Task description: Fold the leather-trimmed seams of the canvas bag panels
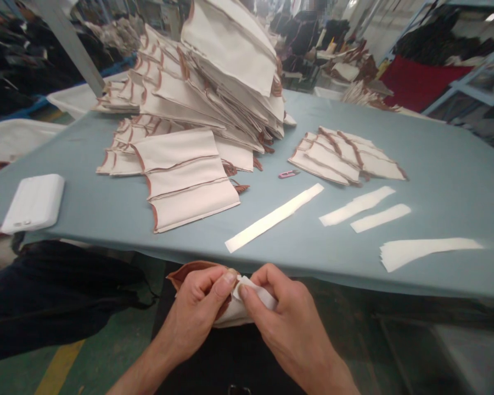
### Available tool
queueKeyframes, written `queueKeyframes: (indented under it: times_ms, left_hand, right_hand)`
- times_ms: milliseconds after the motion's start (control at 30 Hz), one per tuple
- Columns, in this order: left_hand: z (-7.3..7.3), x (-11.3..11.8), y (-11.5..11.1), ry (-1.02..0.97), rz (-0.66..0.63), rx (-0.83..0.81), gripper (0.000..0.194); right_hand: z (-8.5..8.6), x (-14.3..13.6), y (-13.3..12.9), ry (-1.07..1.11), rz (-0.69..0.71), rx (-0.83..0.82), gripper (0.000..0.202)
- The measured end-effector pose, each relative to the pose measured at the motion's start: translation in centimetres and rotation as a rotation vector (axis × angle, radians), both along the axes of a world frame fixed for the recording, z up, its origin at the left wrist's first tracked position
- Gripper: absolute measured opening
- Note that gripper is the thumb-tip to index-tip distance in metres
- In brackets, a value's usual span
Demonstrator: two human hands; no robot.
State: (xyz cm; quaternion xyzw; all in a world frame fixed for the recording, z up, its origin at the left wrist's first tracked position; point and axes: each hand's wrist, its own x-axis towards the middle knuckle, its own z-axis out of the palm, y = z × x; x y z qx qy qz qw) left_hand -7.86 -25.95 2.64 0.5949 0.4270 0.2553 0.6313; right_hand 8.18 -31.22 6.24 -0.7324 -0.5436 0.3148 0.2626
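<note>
At the table's front edge, my left hand (201, 302) pinches the rim of a cream fabric piece (233, 314) with a brown lining. Close beside it, my right hand (284, 307) holds a folded white strip (260, 293) between thumb and fingers, against the same rim. Both sets of fingertips nearly meet, and what lies right between them is partly hidden. The fabric piece rests over my lap, mostly covered by my hands. Just beyond, a long pale strip (274, 218) lies flat on the table.
Stacked cream fabric pieces (214, 82) with brown edging rise on the blue-green table (436, 159). A smaller pile (348, 156) sits right, near pink thread snips (288, 174). More strips (424, 252) lie at the right. A white box (35, 203) is at the left, above a person's dark-clothed leg (61, 296).
</note>
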Motion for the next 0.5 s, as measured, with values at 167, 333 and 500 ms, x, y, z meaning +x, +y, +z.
queueKeyframes:
  times_ms: [167, 333, 500]
  left_hand:
    - [0.5, -0.6, 0.2, 0.017, -0.006, 0.072, 0.047]
    - [1.0, -0.6, -0.4, 0.054, -0.043, 0.035, 0.026]
    - [1.0, 0.2, -0.9, 0.125, 0.036, 0.100, 0.021]
  right_hand:
    - [0.0, -0.1, 0.1, 0.025, 0.003, -0.006, 0.025]
    - [0.0, -0.2, 0.0, 0.016, -0.001, 0.035, 0.026]
    - [0.1, 0.3, 0.1, 0.118, 0.024, -0.040, 0.025]
